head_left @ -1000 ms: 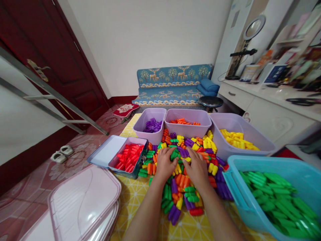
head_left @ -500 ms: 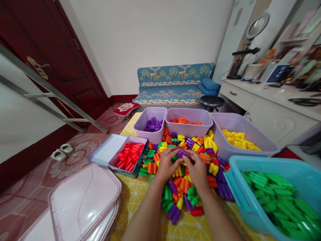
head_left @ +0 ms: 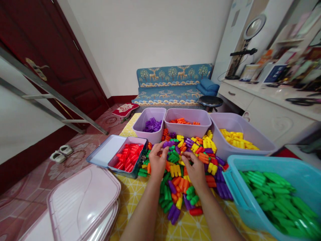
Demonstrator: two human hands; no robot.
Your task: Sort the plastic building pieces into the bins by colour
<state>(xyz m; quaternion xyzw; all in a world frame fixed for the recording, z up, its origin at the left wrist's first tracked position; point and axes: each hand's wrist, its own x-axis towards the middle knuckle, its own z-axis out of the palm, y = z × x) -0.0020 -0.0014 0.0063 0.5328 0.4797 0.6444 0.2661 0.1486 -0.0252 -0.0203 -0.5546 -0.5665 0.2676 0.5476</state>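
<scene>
Bullet-shaped plastic toy blocks in purple, orange, yellow, green and red form a mixed pile (head_left: pixel 175 170) on the table. My left hand (head_left: pixel 157 162) is over the left side of the pile, its fingers closed on a purple toy block (head_left: pixel 166 144). To the right, my right hand (head_left: pixel 194 169) hovers at the pile with fingers curved and apart, holding nothing I can see. Green toy blocks (head_left: pixel 173 156) lie between the two hands. Yellow toy blocks (head_left: pixel 175 170) lie just below them.
Behind the pile stand lilac bins of purple (head_left: pixel 136 129), orange (head_left: pixel 188 129) and yellow blocks (head_left: pixel 215 137). A turquoise bin (head_left: pixel 238 197) of green blocks is at right. A hinged case (head_left: pixel 102 150) with red blocks and stacked lids (head_left: pixel 82 201) are at left.
My hands were together around a purple block and have now parted. The left hand went left with a purple block; the right moved slightly down, its fingers spreading.
</scene>
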